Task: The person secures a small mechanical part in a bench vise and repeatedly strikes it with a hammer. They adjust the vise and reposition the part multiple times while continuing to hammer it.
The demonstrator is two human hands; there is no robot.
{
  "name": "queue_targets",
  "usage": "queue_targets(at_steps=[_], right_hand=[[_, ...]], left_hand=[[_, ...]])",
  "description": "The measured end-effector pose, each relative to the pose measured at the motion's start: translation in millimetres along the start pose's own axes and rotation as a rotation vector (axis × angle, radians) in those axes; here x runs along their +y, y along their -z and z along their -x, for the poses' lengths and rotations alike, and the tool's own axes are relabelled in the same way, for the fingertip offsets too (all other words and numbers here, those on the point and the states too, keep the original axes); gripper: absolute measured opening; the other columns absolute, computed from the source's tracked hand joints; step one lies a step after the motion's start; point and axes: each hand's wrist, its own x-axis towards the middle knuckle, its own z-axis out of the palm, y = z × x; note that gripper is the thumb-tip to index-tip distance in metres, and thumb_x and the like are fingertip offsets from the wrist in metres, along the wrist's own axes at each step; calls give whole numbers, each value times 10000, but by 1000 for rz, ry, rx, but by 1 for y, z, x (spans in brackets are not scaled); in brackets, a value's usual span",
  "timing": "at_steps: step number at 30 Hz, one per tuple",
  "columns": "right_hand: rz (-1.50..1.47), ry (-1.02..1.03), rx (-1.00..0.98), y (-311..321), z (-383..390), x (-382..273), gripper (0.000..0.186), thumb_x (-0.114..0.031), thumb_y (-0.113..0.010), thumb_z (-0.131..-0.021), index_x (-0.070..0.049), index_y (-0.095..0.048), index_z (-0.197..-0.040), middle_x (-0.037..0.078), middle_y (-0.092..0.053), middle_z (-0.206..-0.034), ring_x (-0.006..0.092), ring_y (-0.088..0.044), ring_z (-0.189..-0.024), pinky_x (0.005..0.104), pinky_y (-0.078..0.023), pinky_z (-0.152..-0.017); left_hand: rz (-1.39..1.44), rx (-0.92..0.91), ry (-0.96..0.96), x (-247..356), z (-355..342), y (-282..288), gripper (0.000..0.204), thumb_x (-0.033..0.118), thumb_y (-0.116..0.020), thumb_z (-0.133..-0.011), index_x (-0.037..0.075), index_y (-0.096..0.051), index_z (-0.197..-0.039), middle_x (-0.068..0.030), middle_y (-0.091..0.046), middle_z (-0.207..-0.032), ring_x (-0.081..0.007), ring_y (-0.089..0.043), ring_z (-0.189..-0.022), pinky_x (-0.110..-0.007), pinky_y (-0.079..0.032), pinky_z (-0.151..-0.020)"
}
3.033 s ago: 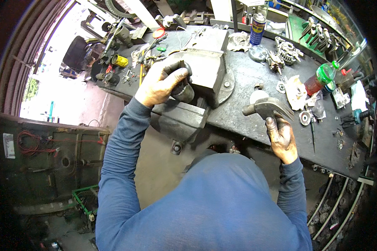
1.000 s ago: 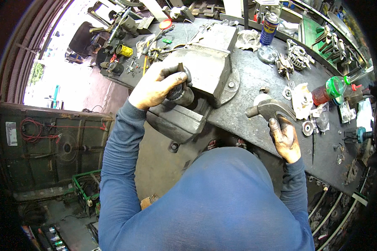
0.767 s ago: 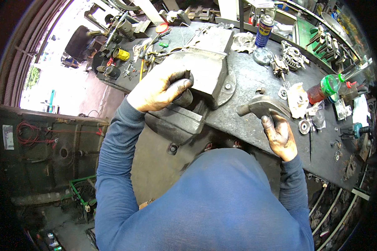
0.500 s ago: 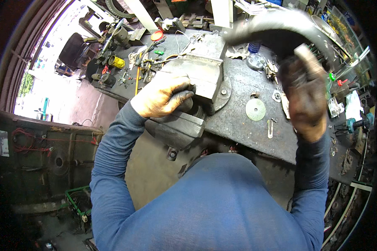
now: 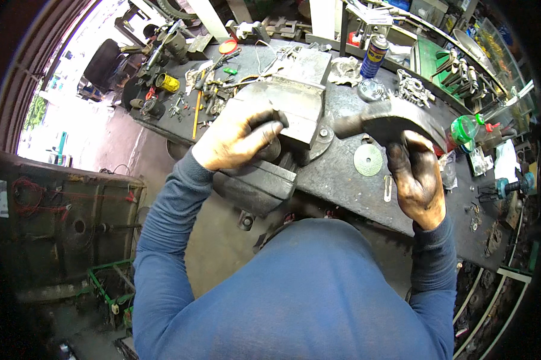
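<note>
A large metal bench vise (image 5: 258, 186) stands at the bench's front edge. Over its jaws, my left hand (image 5: 240, 138) is closed, thumb and fingers pinched together; whatever they hold is hidden. A dark rounded piece (image 5: 270, 150) shows just below the thumb, between the jaws. To the right of the vise, my right hand (image 5: 415, 180) grips a hammer (image 5: 396, 117), held up above the bench. The hammer's curved dark head is blurred and points left toward the vise; its handle is mostly hidden.
On the bench (image 5: 336, 180) lie a pale green disc (image 5: 367, 159) and a small metal strip (image 5: 388, 188). Behind stand a blue spray can (image 5: 374, 56) and a green-capped bottle (image 5: 464, 129). Loose tools (image 5: 213, 99) crowd the left side; a green tray (image 5: 429, 60) is at the back right.
My right hand has brought the hammer down and to the left from a raised position. My left hand has stayed almost in place at the vise.
</note>
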Motion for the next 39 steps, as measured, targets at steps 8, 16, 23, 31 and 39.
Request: queue_targets(at_steps=[8, 16, 23, 31, 39], right_hand=[[-113, -174, 137, -32, 58, 100, 497, -445, -545, -1039, 30, -584, -898, 48, -531, -673, 156, -475, -604, 328, -397, -583], [-221, -432, -123, -29, 68, 146, 536, -372, -551, -1039, 135, -577, -1213, 253, -665, -1027, 320, -638, -967, 409, -489, -887], [-189, -346, -145, -23, 52, 144, 496, -337, -561, -1034, 117, -593, -1233, 285, -671, -1157, 351, -651, -1085, 412, -485, -947], [-239, -315, -131, -27, 56, 142, 467, -340, -562, -1033, 82, -609, -1227, 260, -677, -1147, 345, -643, -1082, 410, -474, -958], [-65, -192, -176, -14, 24, 90, 414, -321, -585, -1012, 71, -647, -1131, 271, -692, -1006, 393, -665, -944, 420, -504, -867]], left_hand=[[687, 529, 505, 18, 7, -21, 324, 157, -611, -960, -81, -639, -1178, -133, -720, -945, -188, -696, -889, -301, -552, -827], [491, 497, 582, 29, 6, -24, 201, 172, -621, -1008, -23, -667, -1024, -67, -711, -915, -101, -644, -837, -264, -534, -772], [359, 402, 537, 28, 7, -23, 211, 179, -584, -1021, -12, -656, -970, -28, -675, -886, -95, -599, -844, -271, -499, -793], [292, 316, 500, 21, 9, -19, 258, 239, -603, -1024, -11, -665, -1014, -48, -695, -920, -116, -633, -867, -274, -519, -801], [133, 293, 368, 21, 10, -22, 220, 218, -604, -1012, 14, -661, -954, -23, -655, -858, -107, -578, -788, -271, -480, -731]])
